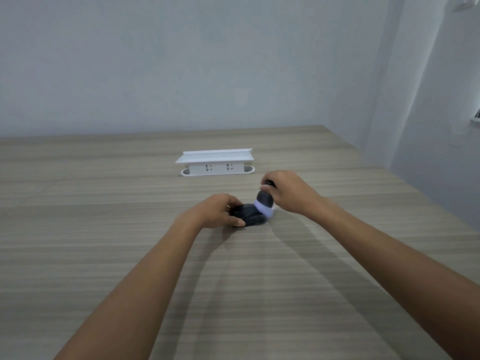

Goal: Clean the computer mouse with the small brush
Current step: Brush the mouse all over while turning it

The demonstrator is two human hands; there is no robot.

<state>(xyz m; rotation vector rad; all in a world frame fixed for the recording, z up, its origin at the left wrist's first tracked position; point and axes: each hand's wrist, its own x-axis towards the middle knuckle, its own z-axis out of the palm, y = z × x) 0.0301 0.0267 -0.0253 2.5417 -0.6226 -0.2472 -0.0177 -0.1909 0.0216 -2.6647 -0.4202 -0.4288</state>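
Head camera looks down over a wide wood-grain table (104,255) that runs back to a pale grey wall (181,61), with a second wall meeting it on the right.

Two bare forearms reach in from the lower edge and converge near the middle of the table. The left hand (213,211) lies low, knuckles up, with its fingers curled round the left side of a black computer mouse (250,216); the thumb presses the mouse's near edge, pinning it to the tabletop. The right hand (288,190) sits higher and just to the right, wrist bent downward, fist closed round the dark handle of a small brush (263,201). The brush tilts down and to the left, and its pale, slightly blurred bristles touch the right upper part of the mouse.

Beyond the hands, well apart from them and closer to the wall, stands a white socket box (215,163) with a flat shelf-like top and two outlets on its front face. Nothing can be seen on its shelf from this angle. The table space between the box and the hands holds no object.
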